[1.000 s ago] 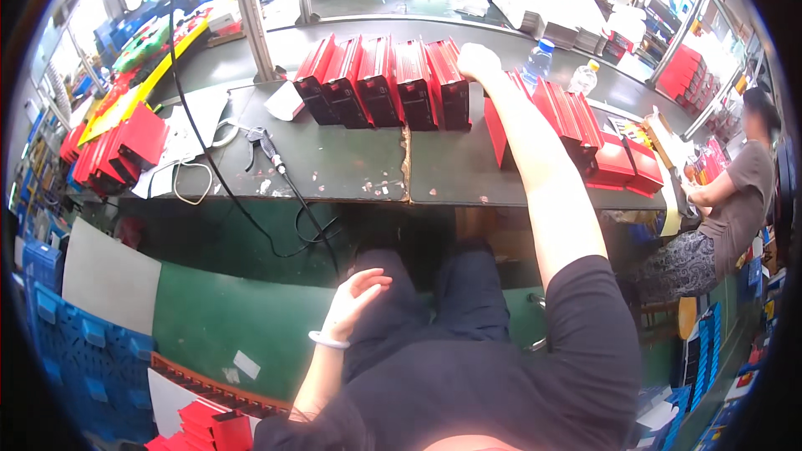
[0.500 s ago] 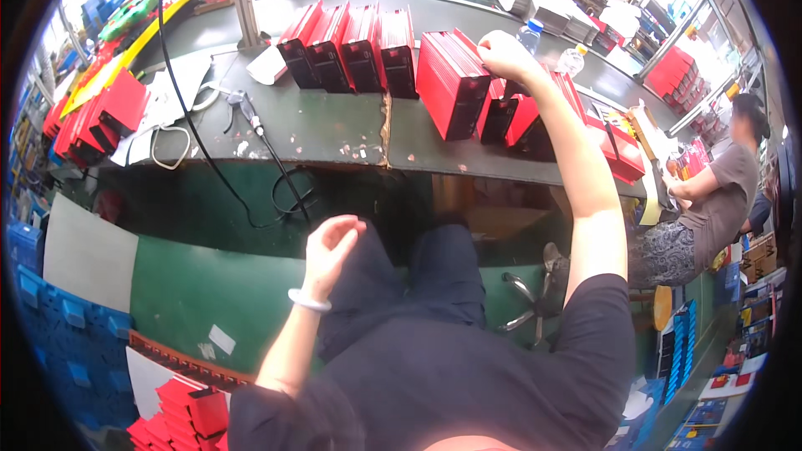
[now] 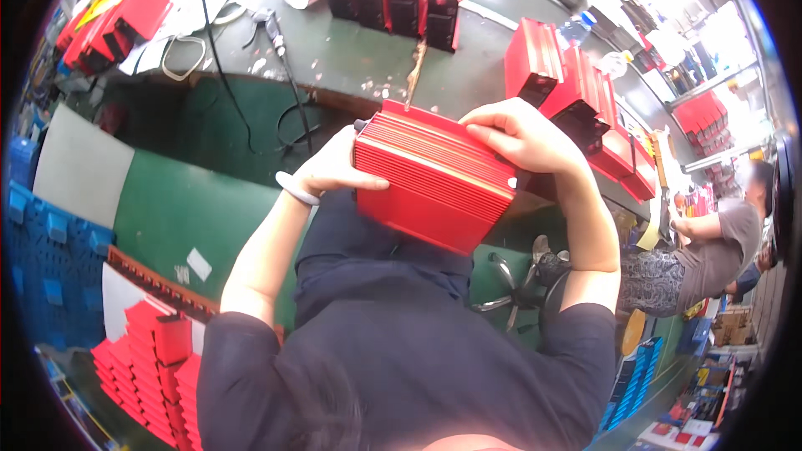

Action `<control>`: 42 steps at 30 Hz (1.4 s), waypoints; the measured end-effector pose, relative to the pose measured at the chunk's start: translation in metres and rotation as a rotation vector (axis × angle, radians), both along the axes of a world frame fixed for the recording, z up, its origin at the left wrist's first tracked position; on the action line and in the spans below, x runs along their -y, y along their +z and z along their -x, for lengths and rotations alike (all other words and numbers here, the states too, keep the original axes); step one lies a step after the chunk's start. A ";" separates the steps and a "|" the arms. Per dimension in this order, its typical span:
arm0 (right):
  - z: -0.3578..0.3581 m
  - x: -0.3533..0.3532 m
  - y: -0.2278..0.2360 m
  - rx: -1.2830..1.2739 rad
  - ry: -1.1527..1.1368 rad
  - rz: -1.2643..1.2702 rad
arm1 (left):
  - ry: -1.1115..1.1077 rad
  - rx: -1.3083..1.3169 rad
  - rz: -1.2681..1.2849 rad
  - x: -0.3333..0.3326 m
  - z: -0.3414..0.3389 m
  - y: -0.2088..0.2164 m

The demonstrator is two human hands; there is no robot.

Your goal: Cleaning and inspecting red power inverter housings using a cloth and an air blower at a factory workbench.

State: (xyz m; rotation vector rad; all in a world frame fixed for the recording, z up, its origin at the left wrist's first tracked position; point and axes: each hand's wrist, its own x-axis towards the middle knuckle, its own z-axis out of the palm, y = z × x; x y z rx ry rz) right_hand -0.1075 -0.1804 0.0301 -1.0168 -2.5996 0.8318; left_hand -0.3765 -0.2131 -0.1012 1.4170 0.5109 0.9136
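Red, finned, metal-looking rectangular box point(image 3: 434, 179), held between left hand point(image 3: 336, 165) and right hand point(image 3: 530, 138) over the dark-trousered lap point(image 3: 355, 238)! Long axis runs left to right; the left clasps one end, the right grips the far edge by the other, neither nearer. Beyond them, scuffed dark-green tabletop point(image 3: 338, 58); ahead, upright black-ended red boxes point(image 3: 407, 7); ahead-right, slanting red boxes point(image 3: 530, 58).

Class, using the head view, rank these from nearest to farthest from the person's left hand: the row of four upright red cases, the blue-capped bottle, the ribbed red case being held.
From the left hand:
1. Ribbed red case: touching its fingers.
2. Row of four upright red cases: ahead, on the bench.
3. Blue-capped bottle: ahead, farther right.
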 end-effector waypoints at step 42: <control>0.051 0.056 -0.195 -0.107 -0.135 -0.263 | 0.578 -0.251 0.429 0.127 0.031 -0.075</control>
